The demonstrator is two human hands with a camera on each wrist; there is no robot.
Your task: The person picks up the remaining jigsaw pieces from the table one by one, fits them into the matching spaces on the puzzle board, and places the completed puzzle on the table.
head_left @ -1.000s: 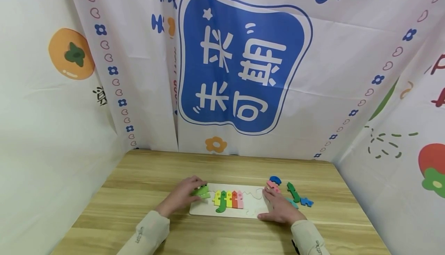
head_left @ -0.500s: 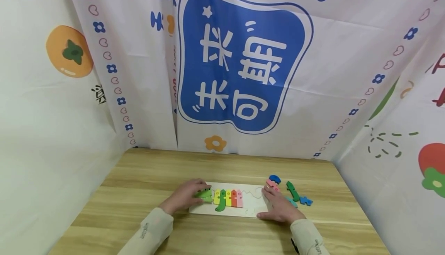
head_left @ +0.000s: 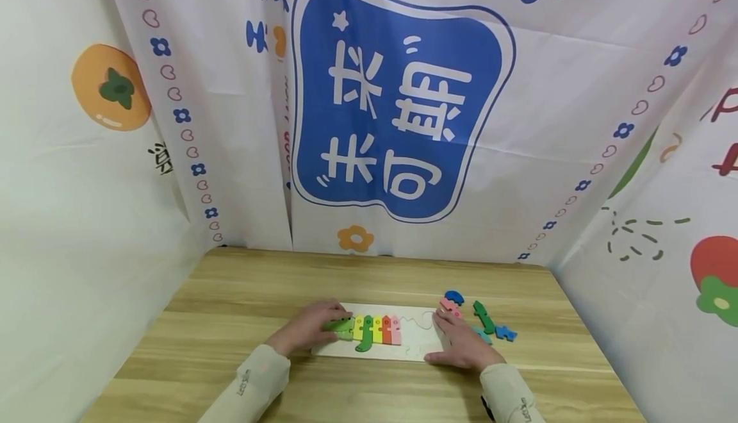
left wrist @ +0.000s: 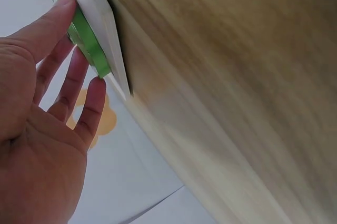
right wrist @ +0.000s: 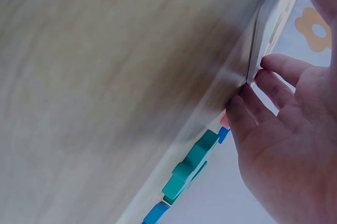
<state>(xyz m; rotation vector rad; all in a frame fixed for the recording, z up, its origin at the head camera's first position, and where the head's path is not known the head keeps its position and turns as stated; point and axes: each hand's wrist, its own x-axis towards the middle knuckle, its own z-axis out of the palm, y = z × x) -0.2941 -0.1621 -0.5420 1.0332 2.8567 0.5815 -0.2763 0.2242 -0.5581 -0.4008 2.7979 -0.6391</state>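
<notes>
My left wrist view shows the left hand (left wrist: 37,129) with straight fingers (left wrist: 79,76) pressing the green puzzle piece (left wrist: 87,45) onto the white puzzle board (head_left: 415,346); overhead that's blurry. The right hand (head_left: 461,346) rests flat, fingers spread, on the board's right end. Loose pieces (head_left: 487,320) lie beside it on the tabletop (head_left: 259,282).

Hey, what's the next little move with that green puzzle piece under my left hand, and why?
Probably press the green piece flat into the board. The left hand has it at the board's left end beside the yellow piece, and its edge seems raised above the board in the wrist view, while the right hand steadies the other end.
</notes>
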